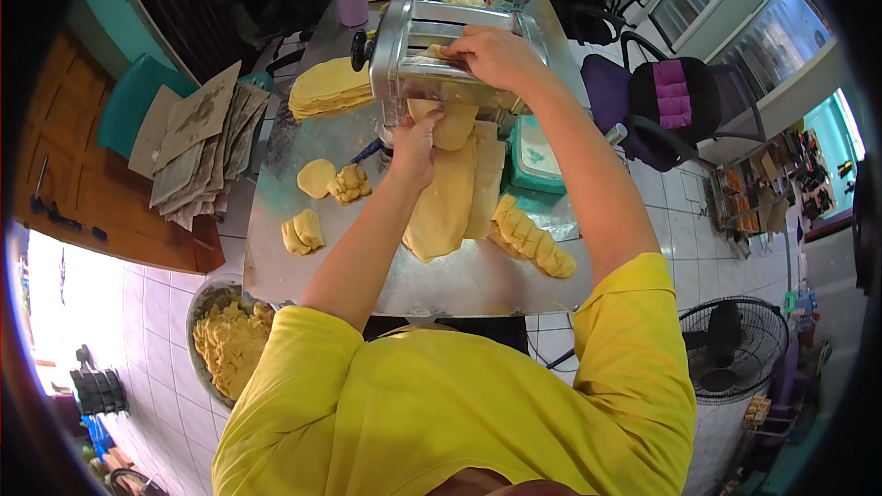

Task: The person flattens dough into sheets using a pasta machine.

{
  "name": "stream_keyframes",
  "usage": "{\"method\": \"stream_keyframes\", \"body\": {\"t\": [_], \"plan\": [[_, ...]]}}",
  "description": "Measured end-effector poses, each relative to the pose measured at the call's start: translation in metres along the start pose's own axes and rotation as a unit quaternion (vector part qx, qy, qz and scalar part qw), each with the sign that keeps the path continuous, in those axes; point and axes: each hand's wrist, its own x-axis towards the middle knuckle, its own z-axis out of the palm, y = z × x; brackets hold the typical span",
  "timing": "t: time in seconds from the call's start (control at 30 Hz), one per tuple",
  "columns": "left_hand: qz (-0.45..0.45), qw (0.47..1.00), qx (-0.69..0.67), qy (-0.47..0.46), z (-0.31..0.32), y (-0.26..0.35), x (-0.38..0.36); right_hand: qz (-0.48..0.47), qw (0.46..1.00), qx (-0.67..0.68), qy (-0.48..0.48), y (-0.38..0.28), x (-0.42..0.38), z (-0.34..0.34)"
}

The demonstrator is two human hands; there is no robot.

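Observation:
A steel dough sheeter (459,90) stands on the metal table in front of me. My right hand (496,57) is at its top slot, fingers closed on the end of a piece of yellow dough. Below the rollers, my left hand (418,149) pinches the edge of a flattened dough sheet (455,129) hanging from the front of the machine. Under it, a long dough sheet (439,211) lies on the table, beside another flat sheet (485,188). To their right is a row of cut dough pieces (537,241).
Left of the machine are stacked dough sheets (331,89), a dough lump (349,184) and a folded piece (302,231). A green tub (537,161) stands right. A basin of dough (225,349) is below the table's left corner; a fan (735,349) is at right.

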Motion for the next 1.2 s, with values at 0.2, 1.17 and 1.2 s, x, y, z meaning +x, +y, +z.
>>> {"method": "stream_keyframes", "body": {"t": [0.2, 1.17, 1.2], "plan": [[0.0, 0.999, 0.046, -0.029, -0.001, 0.005, -0.024, -0.007, 0.994, 0.046, 0.1, 0.001, -0.009, 0.003], [0.144, 0.874, 0.464, 0.003, -0.065, -0.019, -0.07, 0.352, 0.778, 0.48, 0.201, -0.105, -0.161, 0.11], [0.154, 0.835, 0.529, 0.002, -0.067, -0.018, -0.072, 0.382, 0.776, 0.476, 0.157, -0.108, -0.165, 0.104]]}}
